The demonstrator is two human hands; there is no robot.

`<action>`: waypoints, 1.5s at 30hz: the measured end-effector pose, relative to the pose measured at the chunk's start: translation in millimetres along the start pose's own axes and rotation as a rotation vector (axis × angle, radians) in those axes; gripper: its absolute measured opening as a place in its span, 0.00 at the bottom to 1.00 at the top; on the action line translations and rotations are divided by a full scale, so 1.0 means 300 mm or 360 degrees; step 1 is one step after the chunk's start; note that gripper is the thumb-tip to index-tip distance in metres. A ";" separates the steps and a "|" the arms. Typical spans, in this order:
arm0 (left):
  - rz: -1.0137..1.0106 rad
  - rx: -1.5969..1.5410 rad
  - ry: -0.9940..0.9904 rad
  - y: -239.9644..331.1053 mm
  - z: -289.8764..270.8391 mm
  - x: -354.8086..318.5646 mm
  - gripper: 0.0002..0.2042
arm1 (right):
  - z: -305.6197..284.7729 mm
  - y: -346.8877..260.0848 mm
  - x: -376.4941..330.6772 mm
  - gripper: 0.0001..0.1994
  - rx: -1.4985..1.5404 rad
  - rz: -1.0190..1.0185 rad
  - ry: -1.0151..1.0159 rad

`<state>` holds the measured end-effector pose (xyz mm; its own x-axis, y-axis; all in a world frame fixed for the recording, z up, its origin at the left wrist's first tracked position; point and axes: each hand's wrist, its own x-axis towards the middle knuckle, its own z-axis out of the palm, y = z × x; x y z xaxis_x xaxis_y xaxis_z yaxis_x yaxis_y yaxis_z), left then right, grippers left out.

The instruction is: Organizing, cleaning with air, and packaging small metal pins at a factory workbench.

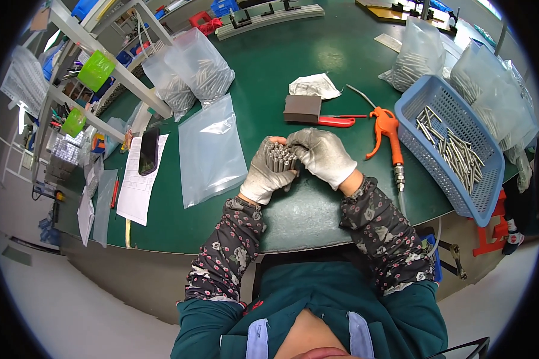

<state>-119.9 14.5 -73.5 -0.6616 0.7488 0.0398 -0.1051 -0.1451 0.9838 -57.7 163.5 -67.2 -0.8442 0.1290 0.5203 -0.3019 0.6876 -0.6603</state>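
A tight bundle of slim metal rods stands in my gloved left hand, which is wrapped round it. The rods' ends point upward. My right hand, also in a white glove, has its fingers curled at the bundle's right side; whether it pinches a single rod is hidden. Beyond my hands lie a brown rectangular block and a red-handled tool. To the right of them is an orange air blow gun on a hose.
A blue basket of loose rods sits at the right edge, beside rod-filled plastic bags. Leftward lie a flat plastic bag, a phone on paper, and more filled bags. A white cloth lies beyond the block.
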 end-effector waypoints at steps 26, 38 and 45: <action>-0.0249 -0.1560 0.0084 -0.119 -0.094 0.015 0.18 | 0.042 -0.087 -0.012 0.09 -0.0616 -0.0836 0.0072; -0.0261 -0.1517 -0.0148 -0.096 -0.094 0.014 0.22 | 0.042 -0.055 -0.021 0.09 0.0745 -0.0063 0.0009; -0.0286 -0.1505 -0.0110 -0.073 -0.078 0.006 0.20 | 0.030 -0.055 -0.012 0.07 0.0600 -0.0151 -0.0053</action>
<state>-136.1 3.9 -99.0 -0.5354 0.8426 -0.0580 -0.7752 -0.4630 0.4298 -53.6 145.1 -63.2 -0.8165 0.0500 0.5751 -0.5159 0.3838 -0.7658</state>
